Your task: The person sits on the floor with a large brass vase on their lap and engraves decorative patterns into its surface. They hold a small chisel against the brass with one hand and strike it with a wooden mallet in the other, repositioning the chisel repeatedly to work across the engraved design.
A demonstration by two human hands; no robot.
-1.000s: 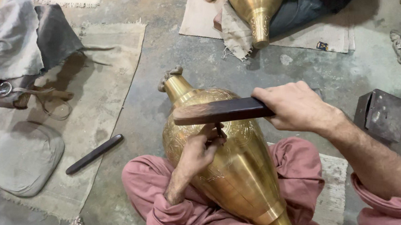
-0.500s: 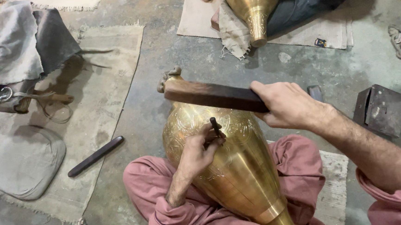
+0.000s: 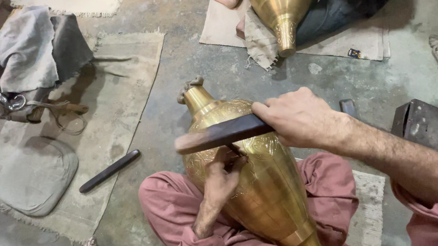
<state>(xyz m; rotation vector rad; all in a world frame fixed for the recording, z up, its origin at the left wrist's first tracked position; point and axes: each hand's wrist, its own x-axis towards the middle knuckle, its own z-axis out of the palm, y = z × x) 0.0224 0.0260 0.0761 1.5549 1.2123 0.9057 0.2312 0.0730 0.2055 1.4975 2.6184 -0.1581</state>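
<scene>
Concrete floor with mats, brass vase [image 3: 264,196] on lap, right hand [image 3: 300,118] gripping wooden mallet [image 3: 219,134], left hand [image 3: 222,178] pinching chisel [image 3: 235,149]

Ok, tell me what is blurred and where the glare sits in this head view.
Head view: the far end of the wooden bar in the right hand is smeared by motion blur; the left hand is slightly soft; soft glare runs down the brass vase; the floor and cloths stay sharp.
</scene>
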